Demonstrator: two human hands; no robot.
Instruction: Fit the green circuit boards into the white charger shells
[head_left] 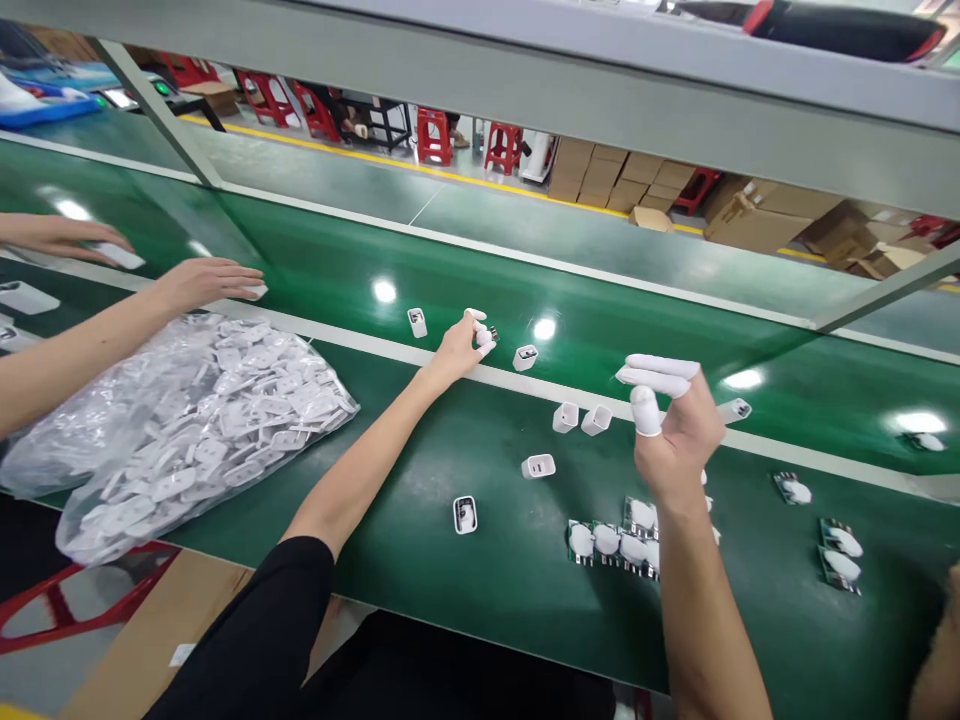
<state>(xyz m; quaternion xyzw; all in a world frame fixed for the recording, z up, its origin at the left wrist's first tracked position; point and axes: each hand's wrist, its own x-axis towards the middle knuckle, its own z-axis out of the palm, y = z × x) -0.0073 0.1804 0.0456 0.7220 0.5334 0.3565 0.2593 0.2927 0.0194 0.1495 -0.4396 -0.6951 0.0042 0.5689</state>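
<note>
My left hand (457, 350), with white finger cots, reaches over the pale strip beside the green belt. Its fingertips pinch a small circuit board (493, 334), mostly hidden by them. White charger housings (526, 357) stand on the belt on either side of it. My right hand (679, 425) hovers above the table, thumb and cotted fingers apart, with nothing visible between them. Below it lies a cluster of circuit boards (606, 540) with white blobs on top, partly hidden by my wrist. Two white housings (565, 417) stand left of that hand, and another housing (465, 515) holds parts inside.
A clear plastic bag (210, 430) of white covers lies on the left, under a co-worker's hand (206, 280). The co-worker's other hand (64, 237) holds a white piece. More boards (840, 555) lie to the right. A metal shelf beam (480, 75) crosses overhead.
</note>
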